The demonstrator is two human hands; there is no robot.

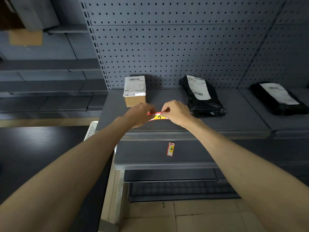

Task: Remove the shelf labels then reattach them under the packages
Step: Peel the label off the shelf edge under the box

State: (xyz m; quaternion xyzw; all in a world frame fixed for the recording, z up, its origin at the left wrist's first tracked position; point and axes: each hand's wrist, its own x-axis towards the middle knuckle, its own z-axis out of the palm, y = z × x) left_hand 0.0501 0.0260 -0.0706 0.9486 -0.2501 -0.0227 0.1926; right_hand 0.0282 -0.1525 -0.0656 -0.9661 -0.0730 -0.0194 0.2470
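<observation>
A red-and-yellow shelf label marked "A" (158,116) is held stretched between the two hands above the front part of the upper shelf (234,118), the left hand (139,115) pinching its left end and the right hand (177,113) pinching its right end; the fingers (164,109) of both hands are closed on the label, which appears clear of the shelf surface, although contact along its lower edge cannot be ruled out. The label lies between the cardboard box (134,91), just behind and to the left, and the black mailer bag (202,96), further to the right; a second black mailer bag (279,97) lies well apart at the far right. A second label (170,149) is seen lying on the lower shelf (143,151), turned on end. The step in hand is judged to be the reattachment of label "A" under its package. It is best done if the strip is kept taut and level, carried to the front edge strip (217,133) directly below the intended package, and one end is seated first before the rest is pressed down along its length, so that creases and a skewed set are avoided. Which package the label belongs to cannot be told here. The grip should be kept to the very ends, so that the letter remains readable and any adhesive is left untouched.
</observation>
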